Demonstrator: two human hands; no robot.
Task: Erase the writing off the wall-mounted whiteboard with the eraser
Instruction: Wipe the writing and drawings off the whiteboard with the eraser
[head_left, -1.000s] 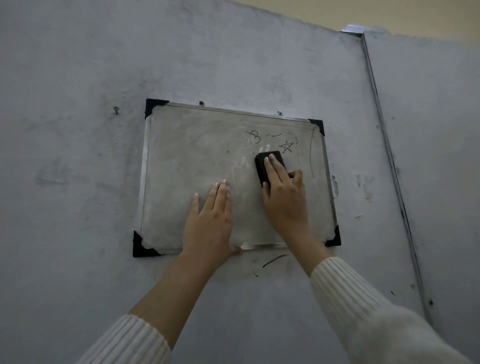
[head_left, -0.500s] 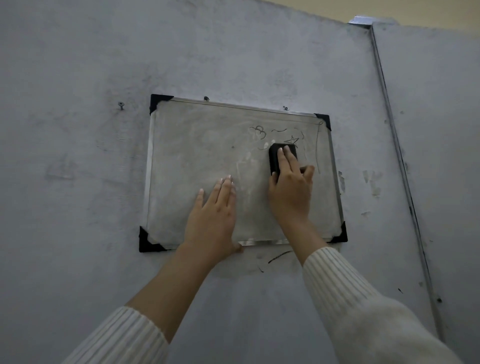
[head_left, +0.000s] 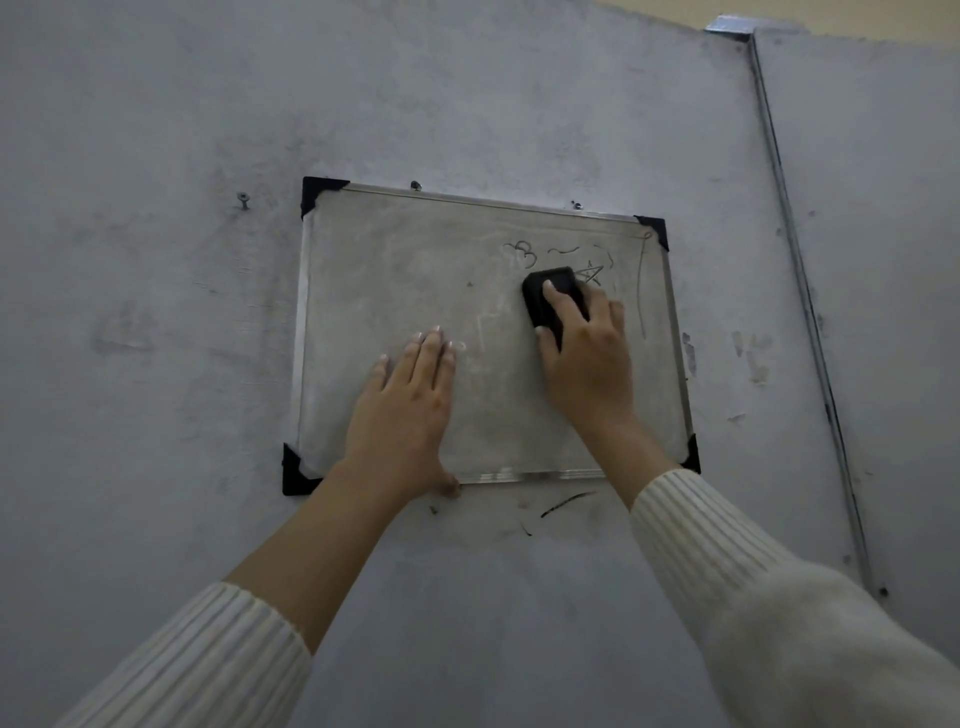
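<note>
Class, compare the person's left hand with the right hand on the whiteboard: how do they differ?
The left hand lies flat and empty on the whiteboard; the right hand grips the black eraser. The left sits lower, near the bottom edge; the right is higher, beside the remaining scribbles. Both wear ribbed white sleeves.

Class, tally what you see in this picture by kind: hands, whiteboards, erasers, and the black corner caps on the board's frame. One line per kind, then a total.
Hands: 2, left hand, right hand
Whiteboard: 1
Eraser: 1
Black corner caps: 4
Total: 8
</note>
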